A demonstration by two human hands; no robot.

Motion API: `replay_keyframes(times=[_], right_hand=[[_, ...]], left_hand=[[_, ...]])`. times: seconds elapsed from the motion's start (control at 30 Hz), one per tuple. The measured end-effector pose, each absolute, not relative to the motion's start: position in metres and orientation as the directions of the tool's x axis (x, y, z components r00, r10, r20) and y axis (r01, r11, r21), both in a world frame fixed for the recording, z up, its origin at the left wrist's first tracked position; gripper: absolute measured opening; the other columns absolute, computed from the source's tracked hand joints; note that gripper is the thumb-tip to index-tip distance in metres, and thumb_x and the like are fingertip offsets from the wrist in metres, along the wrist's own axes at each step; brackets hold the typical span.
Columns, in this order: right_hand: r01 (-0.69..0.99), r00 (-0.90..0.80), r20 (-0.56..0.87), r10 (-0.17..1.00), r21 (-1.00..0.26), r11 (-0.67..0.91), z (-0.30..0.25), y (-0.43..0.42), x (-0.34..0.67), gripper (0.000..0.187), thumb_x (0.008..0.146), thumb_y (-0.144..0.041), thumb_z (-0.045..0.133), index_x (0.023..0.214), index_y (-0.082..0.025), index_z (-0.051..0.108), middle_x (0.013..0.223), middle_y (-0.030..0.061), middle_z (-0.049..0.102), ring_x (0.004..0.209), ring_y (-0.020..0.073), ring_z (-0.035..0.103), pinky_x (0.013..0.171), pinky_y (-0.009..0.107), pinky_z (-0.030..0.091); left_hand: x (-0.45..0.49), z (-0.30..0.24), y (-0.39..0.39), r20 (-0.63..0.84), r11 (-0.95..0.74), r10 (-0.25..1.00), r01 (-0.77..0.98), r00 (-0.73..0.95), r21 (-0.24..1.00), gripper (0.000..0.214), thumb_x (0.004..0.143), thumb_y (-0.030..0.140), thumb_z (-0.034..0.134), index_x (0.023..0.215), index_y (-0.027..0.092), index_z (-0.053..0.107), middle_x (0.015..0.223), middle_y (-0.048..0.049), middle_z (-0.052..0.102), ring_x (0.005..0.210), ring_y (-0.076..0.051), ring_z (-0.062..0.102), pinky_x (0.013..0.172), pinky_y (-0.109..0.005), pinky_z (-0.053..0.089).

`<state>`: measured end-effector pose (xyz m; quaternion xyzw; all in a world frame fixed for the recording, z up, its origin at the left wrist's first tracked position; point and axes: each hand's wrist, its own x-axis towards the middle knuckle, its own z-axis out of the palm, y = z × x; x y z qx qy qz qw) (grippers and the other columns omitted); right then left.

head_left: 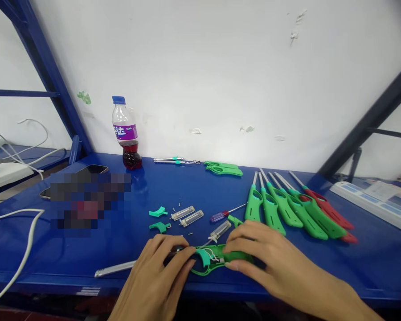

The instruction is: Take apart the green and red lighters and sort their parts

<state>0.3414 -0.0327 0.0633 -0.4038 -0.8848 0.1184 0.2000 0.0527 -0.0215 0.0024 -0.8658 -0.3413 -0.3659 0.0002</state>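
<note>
Near the table's front edge lies an opened green gas lighter (pixel 217 266), its inside facing up. A teal trigger (pixel 204 257) and thin white wires show in its shell. My left hand (pixel 153 272) is closed on the lighter's front end, with the metal tube (pixel 115 269) sticking out to the left. My right hand (pixel 267 256) grips the handle end between thumb and fingers. Just behind the shell rests a clear fuel tank (pixel 220 231). Two more clear tanks (pixel 191 218) and two loose teal triggers (pixel 158 211) lie further back.
A purple-handled screwdriver (pixel 219 217) lies behind my right hand. Several assembled lighters (pixel 270 213), green and red, are lined up at right. Metal tubes (pixel 169 161) and green shells (pixel 223 169) lie along the wall. A drink bottle (pixel 130 133), phone (pixel 98 169) and white cable (pixel 29 243) are at left.
</note>
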Motion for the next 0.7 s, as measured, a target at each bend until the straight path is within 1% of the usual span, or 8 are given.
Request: replay_keyframes(times=[0.07, 0.2, 0.33, 0.5, 0.63, 0.7], right_hand=[[0.675, -0.543, 0.307, 0.782, -0.395, 0.624, 0.049, -0.039, 0.341, 0.01, 0.111, -0.033, 0.065, 0.112, -0.028, 0.074, 0.112, 0.0006, 0.077, 0.104, 0.0206, 0.071, 0.097, 0.036, 0.055], [0.693, -0.442, 0.379, 0.813, -0.431, 0.578, 0.031, -0.045, 0.336, 0.006, 0.109, -0.031, 0.068, 0.11, -0.028, 0.073, 0.113, 0.0024, 0.075, 0.104, 0.022, 0.071, 0.097, 0.038, 0.056], [0.697, -0.405, 0.396, 0.824, -0.45, 0.558, 0.028, -0.049, 0.333, 0.005, 0.107, -0.03, 0.07, 0.109, -0.029, 0.075, 0.113, 0.0023, 0.075, 0.102, 0.0218, 0.071, 0.094, 0.037, 0.058], [0.703, -0.388, 0.399, 0.83, -0.454, 0.547, 0.027, -0.052, 0.333, 0.006, 0.107, -0.03, 0.07, 0.11, -0.029, 0.075, 0.112, 0.0021, 0.075, 0.103, 0.0217, 0.071, 0.091, 0.036, 0.059], [0.705, -0.389, 0.398, 0.831, -0.452, 0.546, 0.028, -0.052, 0.333, 0.005, 0.107, -0.029, 0.071, 0.109, -0.029, 0.075, 0.112, 0.0026, 0.075, 0.103, 0.0222, 0.071, 0.09, 0.036, 0.06], [0.706, -0.386, 0.399, 0.832, -0.453, 0.545, 0.029, -0.052, 0.333, 0.006, 0.107, -0.029, 0.071, 0.108, -0.029, 0.076, 0.112, 0.0026, 0.075, 0.103, 0.0223, 0.072, 0.089, 0.035, 0.061]], left_hand=[[0.055, 0.004, -0.018, 0.625, -0.758, 0.6, 0.604, 0.499, 0.246, 0.024, 0.109, 0.014, 0.058, 0.126, 0.028, 0.067, 0.114, -0.0042, 0.071, 0.1, -0.022, 0.066, 0.085, -0.038, 0.06], [0.062, 0.01, -0.011, 0.634, -0.766, 0.59, 0.594, 0.5, 0.245, 0.019, 0.11, 0.011, 0.055, 0.114, 0.026, 0.067, 0.105, -0.0021, 0.07, 0.092, -0.021, 0.064, 0.078, -0.035, 0.057], [0.068, 0.012, -0.006, 0.653, -0.775, 0.563, 0.599, 0.507, 0.203, 0.024, 0.111, 0.009, 0.049, 0.101, 0.024, 0.065, 0.096, 0.0003, 0.07, 0.086, -0.02, 0.061, 0.079, -0.036, 0.052], [0.07, 0.005, -0.006, 0.653, -0.759, 0.573, 0.622, 0.495, 0.195, 0.024, 0.111, 0.008, 0.047, 0.102, 0.022, 0.063, 0.097, -0.0007, 0.068, 0.087, -0.021, 0.06, 0.083, -0.039, 0.047], [0.069, 0.002, -0.008, 0.64, -0.754, 0.581, 0.629, 0.504, 0.189, 0.023, 0.111, 0.008, 0.045, 0.104, 0.023, 0.061, 0.099, -0.0006, 0.068, 0.087, -0.02, 0.062, 0.079, -0.037, 0.046], [0.069, 0.003, -0.009, 0.649, -0.752, 0.578, 0.632, 0.496, 0.187, 0.023, 0.111, 0.008, 0.044, 0.104, 0.023, 0.06, 0.096, 0.0, 0.069, 0.083, -0.019, 0.063, 0.076, -0.036, 0.046]])
